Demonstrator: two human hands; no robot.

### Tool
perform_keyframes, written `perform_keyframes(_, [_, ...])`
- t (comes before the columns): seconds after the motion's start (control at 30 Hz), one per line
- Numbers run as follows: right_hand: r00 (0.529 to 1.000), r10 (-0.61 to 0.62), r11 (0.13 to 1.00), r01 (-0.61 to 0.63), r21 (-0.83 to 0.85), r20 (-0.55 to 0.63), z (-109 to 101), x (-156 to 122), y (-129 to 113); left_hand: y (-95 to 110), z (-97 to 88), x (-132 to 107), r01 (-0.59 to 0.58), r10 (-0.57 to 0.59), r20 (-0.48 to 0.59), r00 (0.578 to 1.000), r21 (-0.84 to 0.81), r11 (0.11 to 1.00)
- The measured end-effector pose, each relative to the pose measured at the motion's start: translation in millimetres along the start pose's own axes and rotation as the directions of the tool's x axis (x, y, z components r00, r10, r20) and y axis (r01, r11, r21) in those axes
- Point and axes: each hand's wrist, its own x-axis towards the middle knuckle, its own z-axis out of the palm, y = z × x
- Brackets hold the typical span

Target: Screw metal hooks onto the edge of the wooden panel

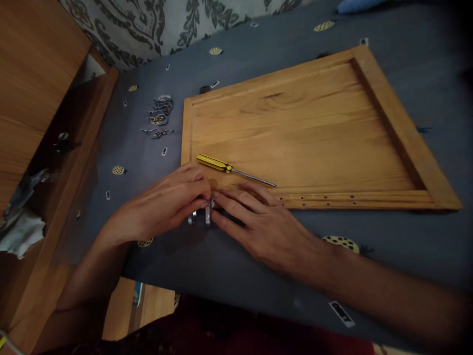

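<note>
A framed wooden panel lies flat on a grey patterned cloth. A yellow-handled screwdriver rests on the panel near its front left corner. My left hand and my right hand meet at that corner, fingers pinched on a small metal hook-shaped fitting against the panel's front edge. A row of small holes runs along that edge, right of my hands.
A pile of several metal hooks and screws lies left of the panel. A wooden cabinet stands at the left with a crumpled cloth beside it. A patterned curtain hangs behind.
</note>
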Motion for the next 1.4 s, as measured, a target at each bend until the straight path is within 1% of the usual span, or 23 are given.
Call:
perform_keyframes(0.63, [0.999, 0.000, 1.000, 0.001, -0.021, 0.035, -3.0, 0.8, -0.2, -2.5, -1.2, 1.7, 0.010, -0.009, 0.013, 1.000, -0.046, 0.999])
perform_keyframes(0.77, [1.000, -0.003, 1.000, 0.003, -0.012, 0.025, -2.5, 1.1, -0.1, -1.7, -2.3, 2.6, 0.020, -0.021, -0.016, 1.000, -0.037, 0.999])
perform_keyframes(0.9, [1.000, -0.012, 1.000, 0.013, -0.023, 0.020, -2.0, 1.1, 0.7, -0.7, -3.2, 4.4, -0.009, 0.008, -0.033, 0.999, -0.039, 0.999])
perform_keyframes(1.07, [0.999, -0.007, 0.999, 0.009, -0.038, 0.051, -2.8, 1.3, 1.1, -3.5, -2.1, 5.1, -0.030, 0.027, -0.051, 0.998, -0.042, 0.999])
perform_keyframes(1.23, [1.000, -0.001, 0.999, 0.002, -0.032, 0.029, -2.9, 1.3, 0.6, -7.6, 0.3, 4.2, -0.026, 0.023, -0.061, 0.998, -0.043, 0.999])
perform_keyframes(1.4, [1.000, -0.004, 1.000, 0.004, -0.009, 0.003, -2.0, 1.5, 0.2, -6.8, -1.4, 3.0, -0.008, 0.007, -0.061, 0.998, -0.029, 1.000])
